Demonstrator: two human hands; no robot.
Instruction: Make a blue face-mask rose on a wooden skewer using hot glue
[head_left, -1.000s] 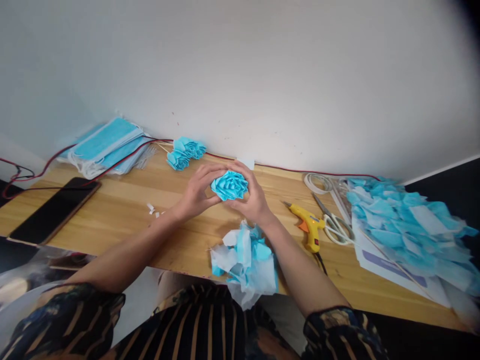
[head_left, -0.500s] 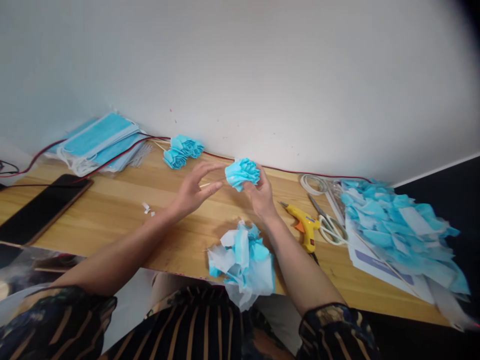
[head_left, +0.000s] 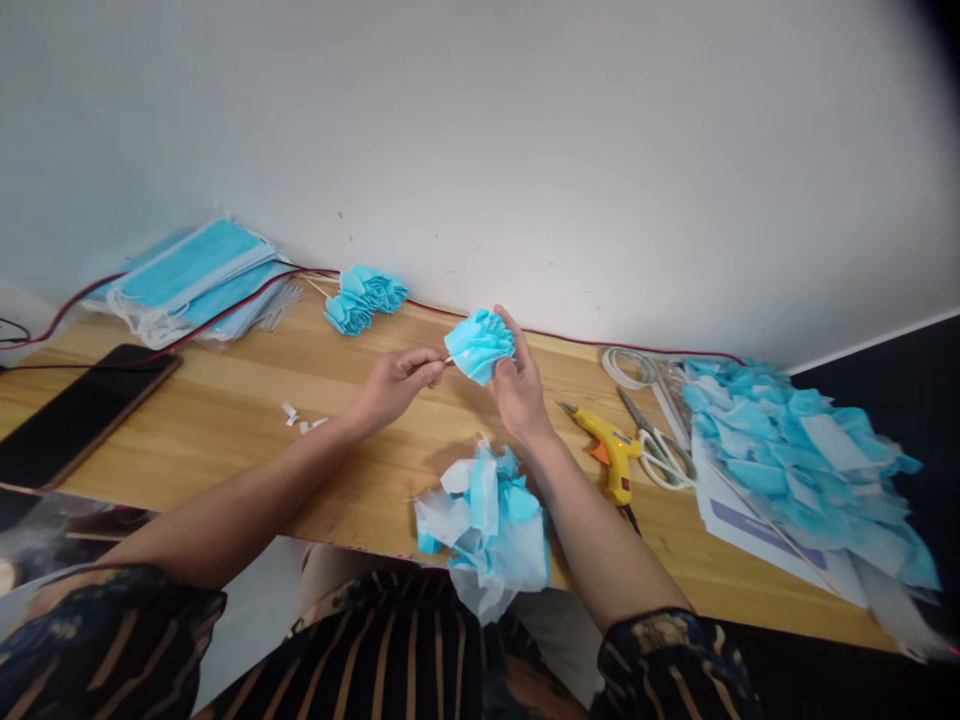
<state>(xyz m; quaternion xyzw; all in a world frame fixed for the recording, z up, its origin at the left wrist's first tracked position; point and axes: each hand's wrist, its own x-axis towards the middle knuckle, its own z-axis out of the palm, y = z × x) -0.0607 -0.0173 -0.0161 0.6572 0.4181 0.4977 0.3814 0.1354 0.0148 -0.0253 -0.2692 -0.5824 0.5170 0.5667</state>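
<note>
A blue ruffled flower (head_left: 478,346) of thin mask-like fabric is held over the middle of the table, lying sideways. Its thin stick stem points left, and my left hand (head_left: 405,383) pinches that stem close below the bloom. My right hand (head_left: 519,385) cups the petals from the right, thumb in front and fingers behind. Below them a loose heap of blue and white fabric pieces (head_left: 487,510) lies at the table's front edge, partly hanging over. Several finished blue flowers (head_left: 365,298) on sticks rest by the wall.
Packed blue face masks (head_left: 199,270) and a dark phone (head_left: 82,420) lie at left, near white scraps (head_left: 290,412). At right are a yellow glue gun (head_left: 611,450), scissors (head_left: 664,455), a white tape coil (head_left: 628,368) and a large pile of blue fabric pieces (head_left: 802,460). A red-black cable runs along the wall.
My left hand has gone from spread fingers to a pinch on the stem. The flower has tilted slightly and shifted a little left, and my right fingers have straightened behind it.
</note>
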